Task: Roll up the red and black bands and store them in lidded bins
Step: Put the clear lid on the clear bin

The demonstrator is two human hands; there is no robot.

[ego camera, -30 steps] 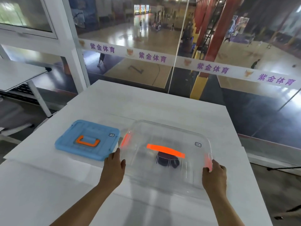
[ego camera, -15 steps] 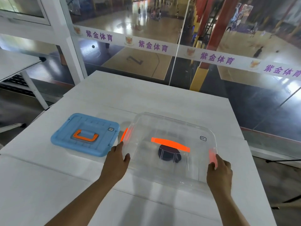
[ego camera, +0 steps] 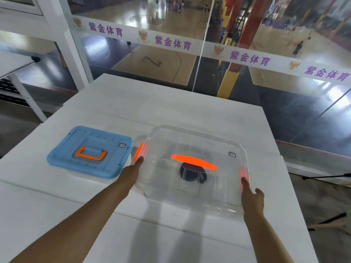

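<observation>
A clear bin point(ego camera: 190, 141) with its clear lid on stands on the white table point(ego camera: 152, 103). The lid carries an orange handle point(ego camera: 193, 161), and through it a rolled black band point(ego camera: 191, 174) shows inside. My left hand point(ego camera: 131, 173) lies along the bin's left side, straight fingertips touching the lower end of the left orange latch point(ego camera: 139, 150). My right hand point(ego camera: 251, 198) is at the right side, fingers stretched up to the right orange latch point(ego camera: 243, 172), thumb spread away. No red band is visible.
A second bin with a blue lid point(ego camera: 91, 150) and an orange handle sits just left of the clear bin. A glass wall stands behind the table's far edge. The table's right edge runs close to the clear bin.
Both hands have loosened from clasping the lid's sides. Their fingers now lie straighter against the orange latches. The right hand has slid slightly down, with its thumb spread.
</observation>
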